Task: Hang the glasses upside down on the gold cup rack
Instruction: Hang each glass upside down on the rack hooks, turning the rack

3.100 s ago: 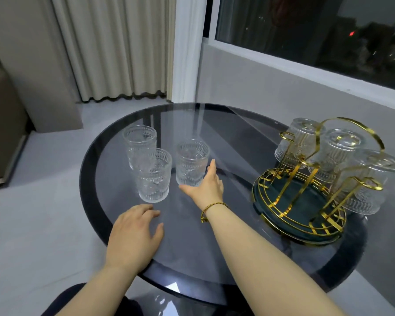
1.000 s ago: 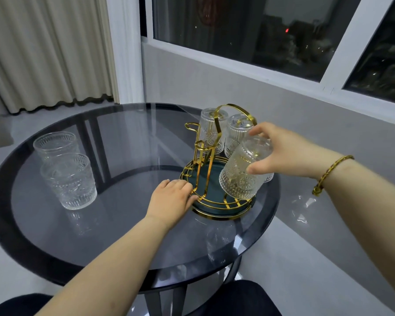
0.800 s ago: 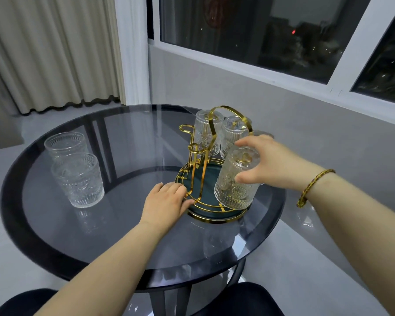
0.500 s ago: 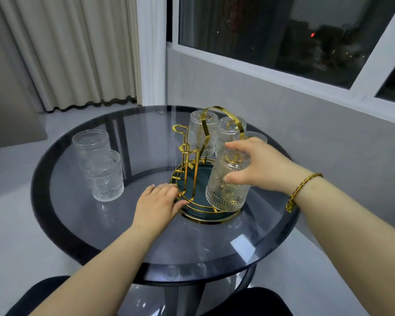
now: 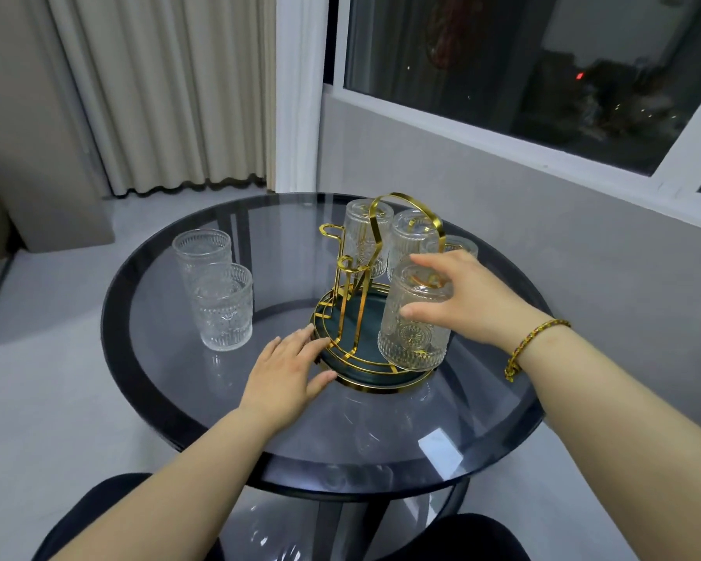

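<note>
Round smoked-glass table [image 5: 187,382] seen from above. Nearest, the left hand [image 5: 286,372] lies flat, fingers [image 5: 300,338] spread and holding nothing, tips touching the rim of the gold cup rack [image 5: 355,317]. The right hand [image 5: 468,299], a braided bracelet [image 5: 533,346] at its wrist, has thumb and fingers loosely curved around the front glass [image 5: 413,325], which sits upside down on a rack prong. Behind it three more inverted glasses [image 5: 367,236] hang on the rack. To the left, well apart from the rack, two upright glasses [image 5: 223,305] stand on the table, one just behind the other
</note>
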